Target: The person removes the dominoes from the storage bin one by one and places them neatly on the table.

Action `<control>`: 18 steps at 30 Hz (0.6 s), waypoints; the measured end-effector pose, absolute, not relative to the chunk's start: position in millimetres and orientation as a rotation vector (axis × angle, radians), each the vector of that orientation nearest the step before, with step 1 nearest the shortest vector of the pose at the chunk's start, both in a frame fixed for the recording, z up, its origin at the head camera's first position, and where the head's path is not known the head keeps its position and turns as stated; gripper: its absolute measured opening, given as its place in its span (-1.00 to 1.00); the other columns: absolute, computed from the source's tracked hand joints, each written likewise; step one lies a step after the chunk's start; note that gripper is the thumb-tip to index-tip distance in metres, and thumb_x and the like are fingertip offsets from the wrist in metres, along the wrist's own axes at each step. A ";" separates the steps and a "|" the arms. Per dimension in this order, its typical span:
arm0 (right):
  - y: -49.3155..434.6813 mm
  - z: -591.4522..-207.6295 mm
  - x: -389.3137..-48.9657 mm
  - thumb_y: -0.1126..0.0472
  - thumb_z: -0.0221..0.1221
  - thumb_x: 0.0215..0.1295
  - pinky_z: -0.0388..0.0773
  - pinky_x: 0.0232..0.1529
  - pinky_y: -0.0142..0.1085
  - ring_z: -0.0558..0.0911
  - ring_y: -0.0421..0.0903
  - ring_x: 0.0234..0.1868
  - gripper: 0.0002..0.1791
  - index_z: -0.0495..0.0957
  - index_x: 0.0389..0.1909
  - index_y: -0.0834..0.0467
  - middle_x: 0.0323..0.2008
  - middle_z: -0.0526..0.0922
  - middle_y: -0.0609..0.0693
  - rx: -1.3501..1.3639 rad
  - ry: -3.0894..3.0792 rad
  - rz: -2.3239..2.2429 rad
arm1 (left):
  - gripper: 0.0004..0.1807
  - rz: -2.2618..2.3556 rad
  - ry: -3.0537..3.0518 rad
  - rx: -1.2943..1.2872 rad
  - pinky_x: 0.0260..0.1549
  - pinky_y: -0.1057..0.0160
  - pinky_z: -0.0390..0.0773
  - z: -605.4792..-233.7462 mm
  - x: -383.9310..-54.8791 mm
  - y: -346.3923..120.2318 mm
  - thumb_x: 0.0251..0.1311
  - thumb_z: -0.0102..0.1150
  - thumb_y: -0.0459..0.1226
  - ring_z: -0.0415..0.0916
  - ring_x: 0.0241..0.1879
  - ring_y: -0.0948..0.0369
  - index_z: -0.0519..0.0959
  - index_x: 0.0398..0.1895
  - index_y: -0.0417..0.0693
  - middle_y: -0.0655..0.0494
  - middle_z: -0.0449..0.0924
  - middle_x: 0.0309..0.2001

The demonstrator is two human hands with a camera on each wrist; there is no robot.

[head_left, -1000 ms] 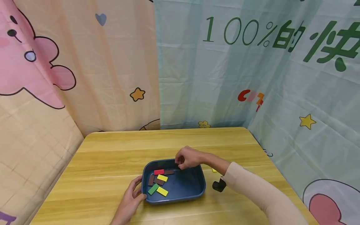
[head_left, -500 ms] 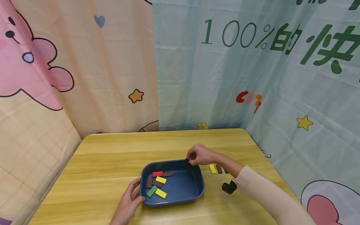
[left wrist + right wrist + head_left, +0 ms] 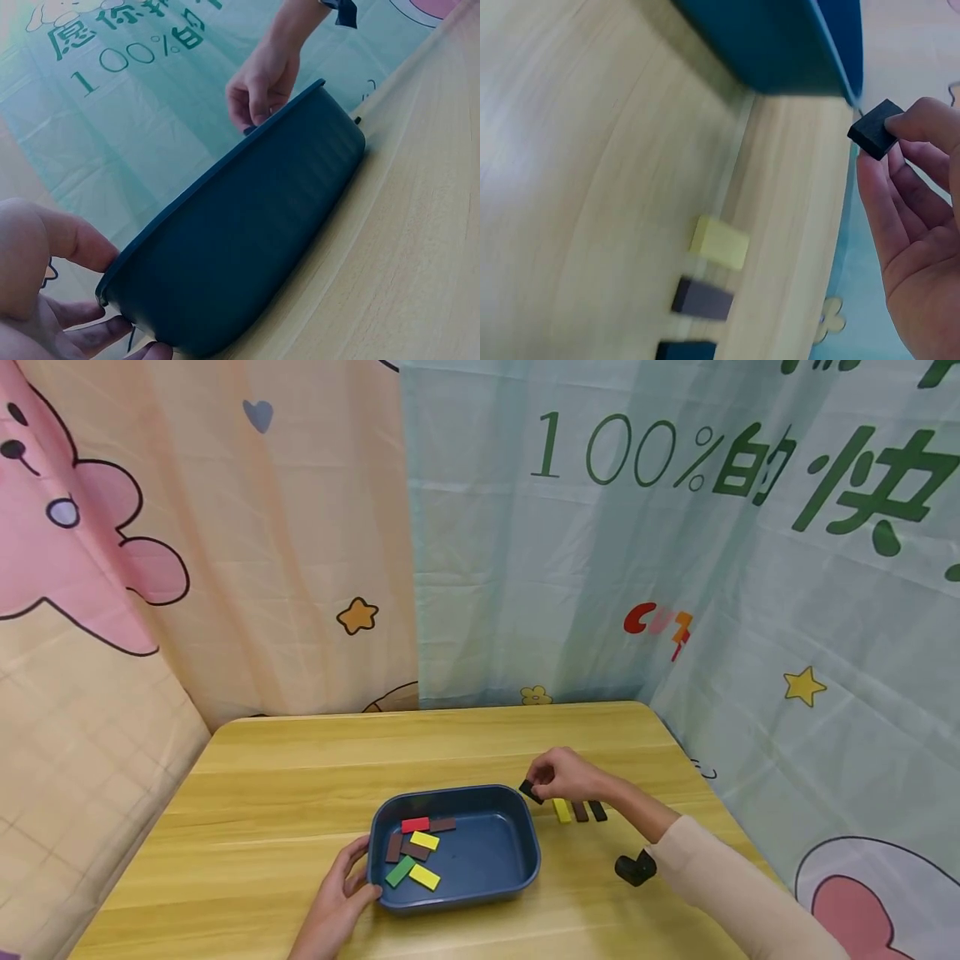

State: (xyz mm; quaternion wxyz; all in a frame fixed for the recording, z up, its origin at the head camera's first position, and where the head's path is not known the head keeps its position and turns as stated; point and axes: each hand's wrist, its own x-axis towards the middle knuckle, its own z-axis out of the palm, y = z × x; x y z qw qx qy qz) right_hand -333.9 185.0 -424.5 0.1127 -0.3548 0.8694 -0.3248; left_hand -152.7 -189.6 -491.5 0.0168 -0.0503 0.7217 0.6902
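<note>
My right hand (image 3: 567, 774) pinches a black block (image 3: 531, 791) between thumb and fingers, just outside the right rim of a dark blue tub (image 3: 487, 852). In the right wrist view that black block (image 3: 874, 129) is held up in the air near the tub's rim. My left hand (image 3: 335, 893) grips the tub's left end, its thumb (image 3: 82, 244) at the rim and other fingers against the outside wall. Inside the tub, toward the left, lie a red block (image 3: 415, 824), a green block (image 3: 400, 871), yellow blocks (image 3: 424, 877) and brown blocks (image 3: 393, 847).
Right of the tub, a yellow block (image 3: 562, 811), a brown block (image 3: 580, 812) and a black block (image 3: 597, 811) lie in a row on the wooden table (image 3: 300, 768). A black device (image 3: 635, 867) sits at my right wrist. Printed curtains (image 3: 525, 568) surround the table.
My right hand has moved right, from over the tub's inside to beyond its right rim, carrying the black block. The row of blocks has come into view. My left hand keeps its grip.
</note>
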 end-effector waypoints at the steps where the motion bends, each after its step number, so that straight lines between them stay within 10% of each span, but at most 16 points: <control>1: 189.3 -425.2 -334.8 0.34 0.32 0.24 0.64 -0.25 -0.29 0.64 -0.20 -0.35 -0.91 0.71 -0.25 0.19 -0.38 0.67 -0.15 -1.022 2.559 -0.966 | -0.23 2.141 2.245 -0.156 0.13 0.10 0.56 -491.0 -153.2 -189.7 0.23 0.05 -0.64 0.21 0.41 -0.37 0.16 0.53 -0.28 -0.39 0.11 0.51; 18: 270.0 -443.0 -337.5 0.39 0.24 0.37 0.68 -0.10 0.12 0.65 0.07 -0.21 -0.80 0.57 -0.09 0.46 -0.29 0.62 0.10 -0.562 2.408 -1.400 | -0.23 2.122 2.240 -0.181 0.15 0.05 0.56 -489.6 -156.4 -190.5 0.22 0.07 -0.62 0.20 0.41 -0.38 0.15 0.53 -0.30 -0.41 0.11 0.50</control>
